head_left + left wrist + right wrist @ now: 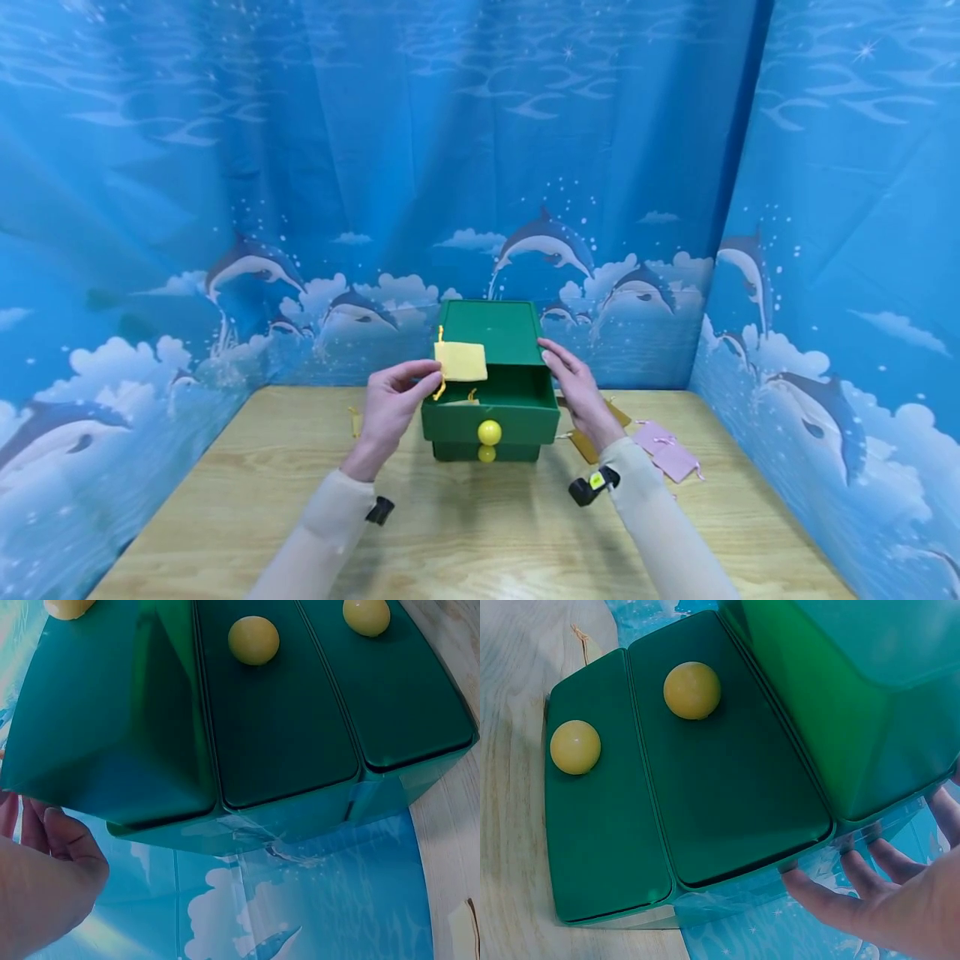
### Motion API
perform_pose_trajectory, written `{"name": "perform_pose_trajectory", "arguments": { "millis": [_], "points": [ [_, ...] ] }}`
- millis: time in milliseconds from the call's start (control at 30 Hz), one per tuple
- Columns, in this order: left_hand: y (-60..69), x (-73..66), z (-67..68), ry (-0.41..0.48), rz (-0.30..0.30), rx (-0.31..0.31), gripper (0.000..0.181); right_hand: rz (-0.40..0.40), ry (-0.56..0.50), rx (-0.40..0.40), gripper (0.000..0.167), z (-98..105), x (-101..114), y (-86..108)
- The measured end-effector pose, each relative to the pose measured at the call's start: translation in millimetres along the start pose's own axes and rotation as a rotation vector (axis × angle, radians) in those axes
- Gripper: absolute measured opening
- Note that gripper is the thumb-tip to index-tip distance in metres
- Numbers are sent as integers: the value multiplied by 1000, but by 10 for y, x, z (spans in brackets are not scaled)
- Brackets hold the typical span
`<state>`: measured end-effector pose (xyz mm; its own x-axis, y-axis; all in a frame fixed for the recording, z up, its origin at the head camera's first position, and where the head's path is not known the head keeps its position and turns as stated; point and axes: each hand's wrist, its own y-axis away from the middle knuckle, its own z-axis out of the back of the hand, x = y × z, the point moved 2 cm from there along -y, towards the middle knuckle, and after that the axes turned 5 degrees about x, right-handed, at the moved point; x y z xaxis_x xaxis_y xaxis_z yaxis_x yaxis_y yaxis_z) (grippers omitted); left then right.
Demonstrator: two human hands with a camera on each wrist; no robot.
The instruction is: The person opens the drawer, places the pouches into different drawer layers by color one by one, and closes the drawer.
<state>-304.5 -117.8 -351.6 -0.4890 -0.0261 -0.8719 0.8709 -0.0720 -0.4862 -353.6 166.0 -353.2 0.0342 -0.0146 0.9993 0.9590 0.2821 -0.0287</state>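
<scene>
A small yellow drawstring pouch (462, 362) is pinched by its cord end between the thumb and fingers of my left hand (386, 412). The pouch hangs over the pulled-out top drawer (450, 423) of a green drawer unit (491, 325). Inside that drawer, part of another pale yellow pouch (465, 402) shows. My right hand (581, 396) rests against the unit's right side, and in the right wrist view its fingers (825, 900) lie spread along that side. The left wrist view hides the held pouch behind the drawer.
Round yellow knobs (692, 691) stick out from the drawer fronts. Gold pouches (583, 446) and pink pouches (677, 461) lie right of the unit on the wooden table (465, 533). A yellow pouch (356, 422) lies to the left. Blue dolphin-print curtains (375, 208) enclose the table.
</scene>
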Motion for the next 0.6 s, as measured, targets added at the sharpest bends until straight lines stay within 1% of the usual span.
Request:
{"name": "perform_pose_trajectory", "arguments": {
  "millis": [133,300,600],
  "points": [
    [-30,17,-29,-20,-7,35,23,-4,-4,4,49,-7,-2,-10],
    [-66,53,-49,-71,7,86,19,-7,6,-2,48,-6,-6,-8],
    [-93,65,-90,-159,60,248,15,-8,7,-9,48,14,-14,-5]
  ]
}}
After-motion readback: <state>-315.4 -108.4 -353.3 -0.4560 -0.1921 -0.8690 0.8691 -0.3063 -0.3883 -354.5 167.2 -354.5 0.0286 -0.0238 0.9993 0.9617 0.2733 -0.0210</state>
